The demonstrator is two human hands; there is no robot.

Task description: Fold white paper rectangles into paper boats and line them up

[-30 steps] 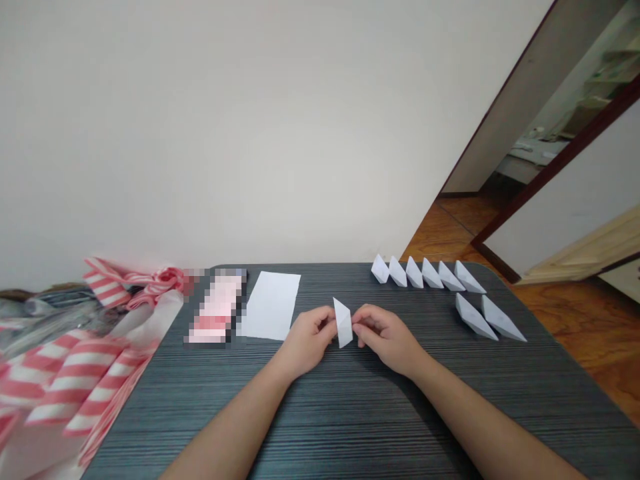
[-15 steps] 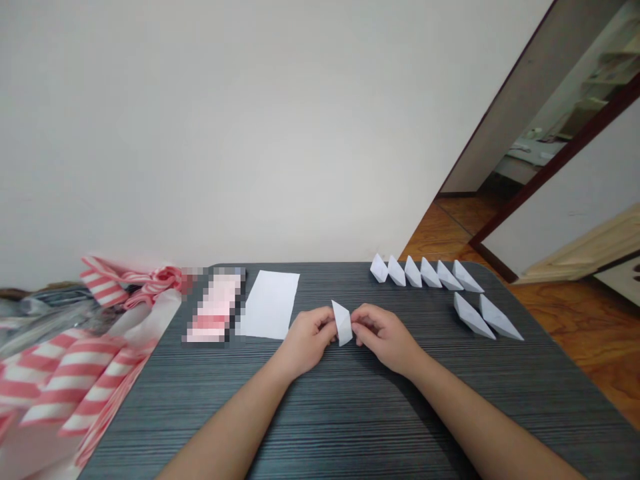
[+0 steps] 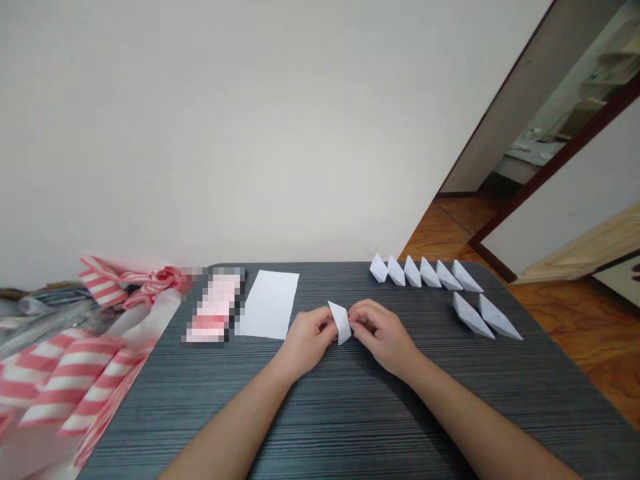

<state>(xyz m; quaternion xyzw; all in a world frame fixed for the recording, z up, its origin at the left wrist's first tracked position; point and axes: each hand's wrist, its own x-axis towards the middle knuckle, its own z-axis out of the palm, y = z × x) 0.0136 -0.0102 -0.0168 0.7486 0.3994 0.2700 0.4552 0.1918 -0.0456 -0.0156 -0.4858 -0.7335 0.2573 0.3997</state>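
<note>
A small folded white paper (image 3: 341,324) with slanted ends is held upright between my two hands, over the middle of the dark table. My left hand (image 3: 309,339) pinches its left side between thumb and fingers. On the opposite side, my right hand (image 3: 379,333) is closed with thumb and fingertips on the paper's edge. The curled fingers hide parts of both edges. Left of my hands, a flat white sheet of paper (image 3: 271,305) lies on the table.
Several folded paper boats (image 3: 421,273) stand in a row at the table's back right, with two more (image 3: 486,317) nearer. A blurred-out pink rectangular item (image 3: 216,307) lies at the left. Red-and-white striped bags (image 3: 85,373) are beside the dark table (image 3: 320,427). A wall rises behind it.
The folded paper has shifted and tilted slightly to the left between my hands. My right hand has moved a little left and its fingers have come up higher along the paper.
</note>
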